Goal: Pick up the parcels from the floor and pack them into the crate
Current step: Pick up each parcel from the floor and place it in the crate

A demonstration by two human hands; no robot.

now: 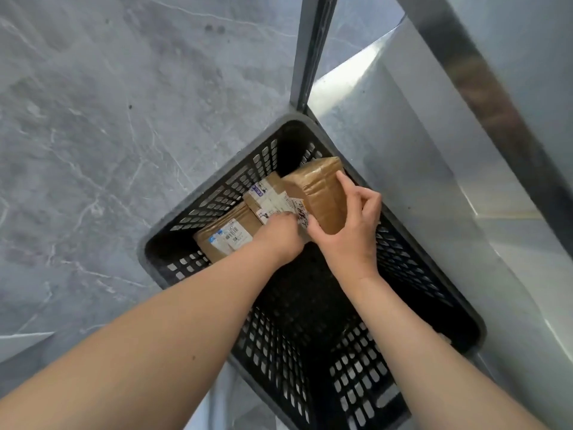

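A black slotted plastic crate stands on the grey floor below me. Inside it, along the far left wall, lie two brown cardboard parcels with white labels: one nearer the left corner, one beside it. My right hand grips a third brown taped parcel, which stands on edge against the other two. My left hand reaches into the crate, its fingers pressed on the labelled parcels at the foot of the upright one. Both forearms stretch down from the bottom of the view.
A grey wall panel rises right beside the crate's right side, with a metal post at its far corner. Grey marbled floor tiles spread to the left. The near half of the crate floor is bare.
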